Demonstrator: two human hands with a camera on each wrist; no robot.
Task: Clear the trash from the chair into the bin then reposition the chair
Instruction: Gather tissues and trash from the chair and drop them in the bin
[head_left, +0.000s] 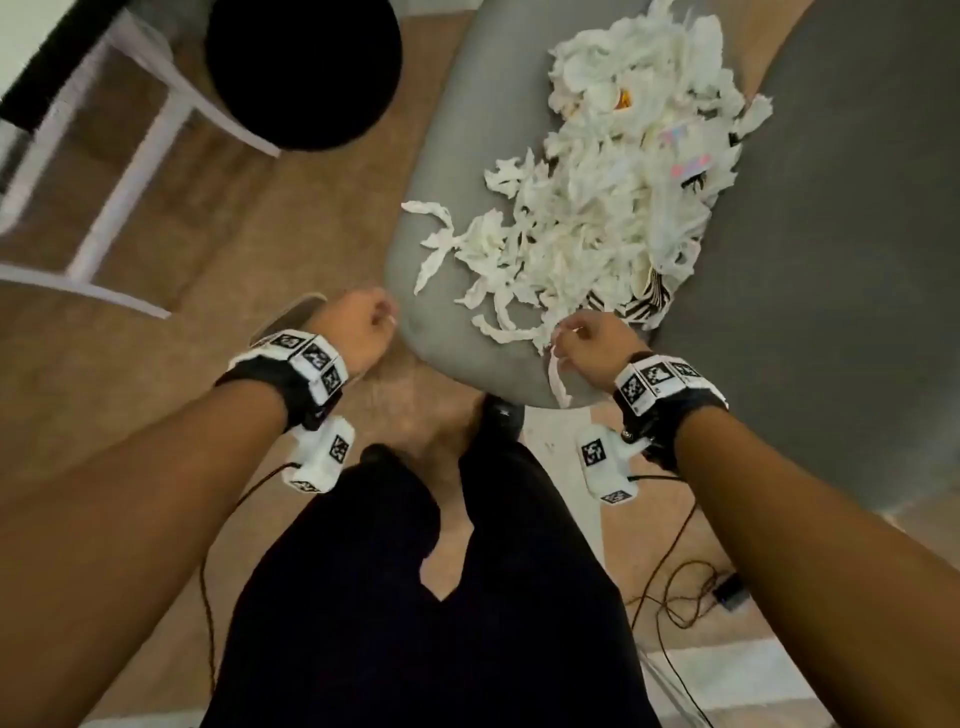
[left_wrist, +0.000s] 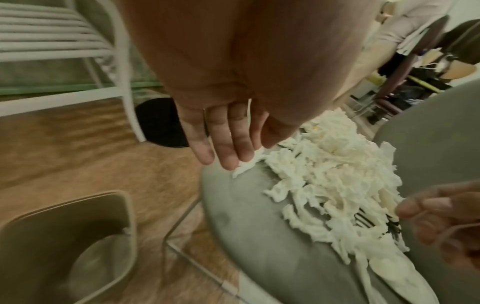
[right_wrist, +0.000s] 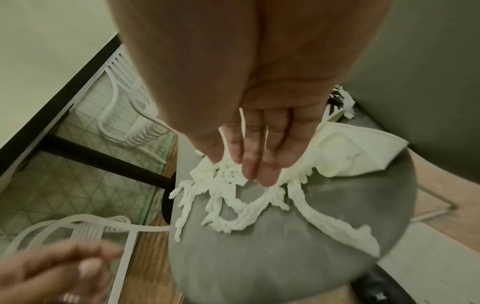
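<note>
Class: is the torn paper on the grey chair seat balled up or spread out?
Spread out: the torn paper lies in loose strips across the chair seat.

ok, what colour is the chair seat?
The chair seat is plain grey, clearest in the head view.

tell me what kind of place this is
Likely a café or dining area, though a home is possible: a padded grey chair heaped with paper scraps, a pedestal table with a round black base, and white chairs on a wood floor.
</note>
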